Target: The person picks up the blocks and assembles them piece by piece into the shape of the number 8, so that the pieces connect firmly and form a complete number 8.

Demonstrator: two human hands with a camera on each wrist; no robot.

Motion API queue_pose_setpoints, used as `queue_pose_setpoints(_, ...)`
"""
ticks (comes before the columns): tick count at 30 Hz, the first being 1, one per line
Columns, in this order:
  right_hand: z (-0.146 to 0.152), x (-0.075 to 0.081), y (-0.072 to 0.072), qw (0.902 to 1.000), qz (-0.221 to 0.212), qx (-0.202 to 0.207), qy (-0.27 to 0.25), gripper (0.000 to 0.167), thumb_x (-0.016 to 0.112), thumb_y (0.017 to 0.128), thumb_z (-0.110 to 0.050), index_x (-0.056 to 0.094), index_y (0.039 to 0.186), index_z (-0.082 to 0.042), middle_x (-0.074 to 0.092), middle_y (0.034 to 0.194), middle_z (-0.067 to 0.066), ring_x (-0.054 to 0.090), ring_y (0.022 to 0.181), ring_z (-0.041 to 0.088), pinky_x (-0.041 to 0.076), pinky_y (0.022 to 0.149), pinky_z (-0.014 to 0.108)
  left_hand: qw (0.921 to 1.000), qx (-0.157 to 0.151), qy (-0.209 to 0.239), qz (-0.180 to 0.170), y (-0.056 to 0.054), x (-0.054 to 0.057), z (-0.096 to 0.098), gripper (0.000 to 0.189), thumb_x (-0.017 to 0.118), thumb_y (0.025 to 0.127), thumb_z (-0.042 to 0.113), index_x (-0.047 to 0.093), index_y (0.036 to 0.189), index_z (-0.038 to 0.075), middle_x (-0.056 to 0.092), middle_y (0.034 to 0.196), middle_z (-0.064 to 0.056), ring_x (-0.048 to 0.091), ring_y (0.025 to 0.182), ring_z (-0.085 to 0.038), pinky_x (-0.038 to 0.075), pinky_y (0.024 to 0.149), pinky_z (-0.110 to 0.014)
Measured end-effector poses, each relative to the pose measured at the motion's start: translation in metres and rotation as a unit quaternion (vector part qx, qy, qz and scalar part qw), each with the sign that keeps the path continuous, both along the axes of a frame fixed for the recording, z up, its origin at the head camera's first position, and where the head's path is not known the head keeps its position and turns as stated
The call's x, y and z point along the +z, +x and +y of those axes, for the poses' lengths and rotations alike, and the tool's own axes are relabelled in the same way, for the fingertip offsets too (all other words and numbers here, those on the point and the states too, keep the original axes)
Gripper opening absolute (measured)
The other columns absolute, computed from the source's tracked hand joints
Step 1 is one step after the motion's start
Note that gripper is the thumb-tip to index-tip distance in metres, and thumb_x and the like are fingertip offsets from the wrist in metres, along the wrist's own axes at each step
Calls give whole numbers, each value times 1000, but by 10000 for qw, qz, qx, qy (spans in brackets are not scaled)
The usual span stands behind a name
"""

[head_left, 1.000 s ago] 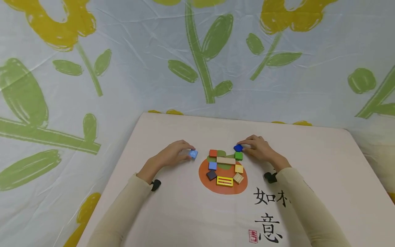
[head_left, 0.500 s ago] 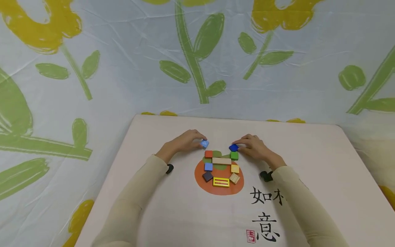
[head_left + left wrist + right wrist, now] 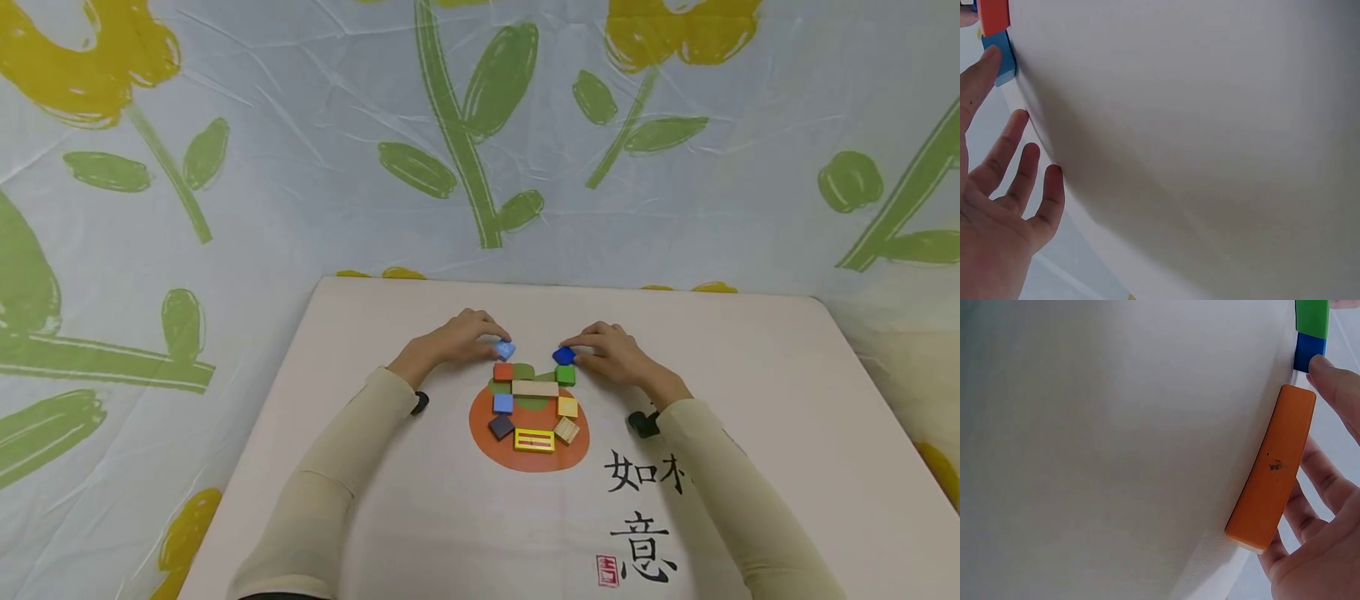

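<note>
Beside the top left of a block layout, my left hand (image 3: 465, 337) pinches a light blue block (image 3: 505, 350) between thumb and index finger; its other fingers spread apart in the left wrist view. A red block (image 3: 503, 372) lies right at that blue block's near side. Opposite, my right hand (image 3: 615, 354) pinches a dark blue block (image 3: 564, 357), set cornerwise behind a green block (image 3: 565, 376). A long orange block (image 3: 1272, 469) shows in the right wrist view, in front of the right hand's lower fingers; the hand hides it from the head view.
Nearer me, the layout continues with a beige plank (image 3: 535, 389), a blue square (image 3: 503, 404), a pale yellow square (image 3: 567, 407), a black block (image 3: 502, 427), a striped wooden block (image 3: 566, 431) and a yellow-red block (image 3: 534, 441), over an orange printed shape (image 3: 525, 462).
My left hand has carried the light blue block to the right and away from me, to just behind the red block. My right hand keeps its place at the dark blue block.
</note>
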State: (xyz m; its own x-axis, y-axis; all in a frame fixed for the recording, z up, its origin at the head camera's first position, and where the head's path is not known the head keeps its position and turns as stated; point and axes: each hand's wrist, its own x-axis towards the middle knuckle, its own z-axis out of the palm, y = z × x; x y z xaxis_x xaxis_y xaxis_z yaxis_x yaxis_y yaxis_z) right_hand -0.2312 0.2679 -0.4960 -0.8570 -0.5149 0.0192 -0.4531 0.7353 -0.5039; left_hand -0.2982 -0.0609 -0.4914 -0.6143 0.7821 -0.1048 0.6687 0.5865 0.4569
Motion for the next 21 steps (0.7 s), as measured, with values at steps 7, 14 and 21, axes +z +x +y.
queue_pose_setpoints(7, 0, 2, 0, 9999, -100, -64, -25, 32, 66, 98, -13, 68, 130, -12, 55, 124, 20, 47, 110, 37, 37, 86, 55, 9999, 88, -64, -93, 0, -4, 2, 33, 68, 97, 30, 68, 130, 27, 57, 131, -6, 44, 122, -28, 39, 96, -52)
queue_pose_setpoints(14, 0, 1, 0, 10000, -71, -53, -17, 32, 66, 98, -14, 69, 130, -13, 56, 124, 19, 47, 108, 37, 37, 85, 53, 9997, 120, -116, -176, 2, -1, 4, 33, 68, 97, 28, 68, 131, 27, 56, 132, -6, 45, 122, -28, 38, 97, -58)
queue_pose_setpoints(21, 0, 2, -1, 10000, -87, -36, -7, 32, 66, 98, -14, 69, 130, -14, 56, 123, 19, 47, 107, 36, 37, 84, 52, 9994, 155, -193, -243, 5, 3, 7, 34, 68, 97, 27, 68, 131, 27, 55, 133, -6, 45, 122, -27, 38, 95, -55)
